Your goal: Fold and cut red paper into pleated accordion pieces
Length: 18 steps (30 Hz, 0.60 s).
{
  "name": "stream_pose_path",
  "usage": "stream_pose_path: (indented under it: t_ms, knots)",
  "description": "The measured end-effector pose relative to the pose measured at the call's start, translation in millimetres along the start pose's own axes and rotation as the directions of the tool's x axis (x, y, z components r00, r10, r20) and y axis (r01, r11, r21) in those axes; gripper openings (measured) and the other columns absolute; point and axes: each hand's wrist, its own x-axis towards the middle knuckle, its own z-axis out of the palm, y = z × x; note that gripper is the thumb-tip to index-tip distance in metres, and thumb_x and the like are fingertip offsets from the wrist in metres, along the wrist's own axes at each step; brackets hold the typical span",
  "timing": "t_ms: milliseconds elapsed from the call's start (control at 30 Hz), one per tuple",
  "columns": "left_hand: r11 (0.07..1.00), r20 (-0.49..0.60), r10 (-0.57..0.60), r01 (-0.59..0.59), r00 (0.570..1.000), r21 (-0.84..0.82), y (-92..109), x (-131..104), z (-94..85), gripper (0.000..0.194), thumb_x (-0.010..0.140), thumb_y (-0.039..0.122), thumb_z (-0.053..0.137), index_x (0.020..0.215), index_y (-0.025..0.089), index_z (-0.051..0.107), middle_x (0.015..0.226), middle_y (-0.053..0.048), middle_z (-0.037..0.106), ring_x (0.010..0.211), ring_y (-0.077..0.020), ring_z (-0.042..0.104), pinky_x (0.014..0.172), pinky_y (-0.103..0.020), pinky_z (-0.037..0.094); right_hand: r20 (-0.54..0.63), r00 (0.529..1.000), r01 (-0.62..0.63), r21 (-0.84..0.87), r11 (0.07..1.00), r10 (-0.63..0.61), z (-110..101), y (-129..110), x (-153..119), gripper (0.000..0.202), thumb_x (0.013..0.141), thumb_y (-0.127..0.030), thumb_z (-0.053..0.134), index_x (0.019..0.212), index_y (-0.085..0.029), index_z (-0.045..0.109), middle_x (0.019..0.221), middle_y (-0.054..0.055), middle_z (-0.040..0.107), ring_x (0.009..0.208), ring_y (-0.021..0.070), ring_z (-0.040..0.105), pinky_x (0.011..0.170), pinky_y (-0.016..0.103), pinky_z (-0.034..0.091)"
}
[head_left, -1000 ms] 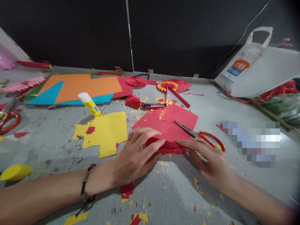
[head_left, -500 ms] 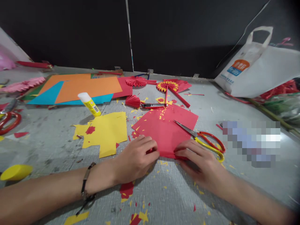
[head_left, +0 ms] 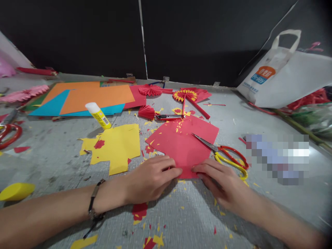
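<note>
A red paper sheet lies at the middle of the grey table, with yellow scraps on its far part. My left hand has its fingers closed at the sheet's near left edge. Across from it, my right hand pinches the near right edge between thumb and fingers. Scissors with red and yellow handles rest partly on the sheet, just beyond my right hand. To the left is a cut yellow paper with a small red flower shape on it.
A glue stick stands behind the yellow paper. A utility knife and folded red fans lie farther back. Coloured sheets are at the back left, a white bag at the back right, and red-handled scissors far left.
Both hands have shifted slightly at the near edge, and their fingertips are closer together. The edge between them now lies flatter and a little nearer to me.
</note>
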Motion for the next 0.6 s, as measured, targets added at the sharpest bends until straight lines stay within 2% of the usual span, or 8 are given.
stream_pose_path:
  t_ms: [133,233,400,600]
  knots:
    - [0.982,0.021,0.013,-0.009,1.0,-0.188,-0.9,1.5,-3.6,0.021,0.105,0.011,0.046,0.118,0.015,0.062,0.1,-0.009,0.069,0.087,-0.0192,0.066,0.079,-0.028,0.056,0.04,0.995,-0.098,0.099,0.99,0.095,-4.1,-4.0,-0.4,0.025,0.103,-0.014,0.05,0.119,-0.025,0.064,0.107,0.005,0.074,0.094,0.0188,0.07,0.08,0.032,0.055]
    - [0.974,0.034,-0.007,0.015,0.999,-0.224,-1.5,2.8,-5.7,0.021,0.104,0.01,0.047,0.113,0.016,0.065,0.102,-0.009,0.069,0.084,-0.0182,0.066,0.076,-0.027,0.055,0.064,0.987,-0.156,0.103,0.982,0.15,-5.9,-6.0,-0.6,0.02,0.103,-0.017,0.051,0.116,-0.025,0.065,0.105,0.004,0.074,0.092,0.0182,0.069,0.079,0.031,0.054]
    - [0.981,0.05,-0.036,0.045,0.998,-0.191,-1.7,3.8,-5.7,0.024,0.104,0.011,0.047,0.114,0.017,0.067,0.106,-0.009,0.067,0.084,-0.0182,0.066,0.075,-0.028,0.053,0.036,0.997,-0.064,0.066,0.996,0.062,-5.5,-7.3,2.2,0.022,0.1,-0.009,0.048,0.109,-0.022,0.062,0.1,0.005,0.069,0.088,0.0181,0.065,0.075,0.031,0.051]
    - [0.992,0.06,-0.029,0.036,0.998,-0.125,-1.2,3.3,-2.7,0.022,0.104,0.011,0.048,0.113,0.014,0.068,0.107,-0.011,0.067,0.083,-0.0189,0.064,0.073,-0.029,0.052,-0.016,0.999,0.04,0.034,0.999,-0.04,-3.2,-3.4,3.0,0.027,0.102,-0.007,0.048,0.118,-0.023,0.062,0.111,0.007,0.067,0.098,0.0191,0.063,0.083,0.033,0.052]
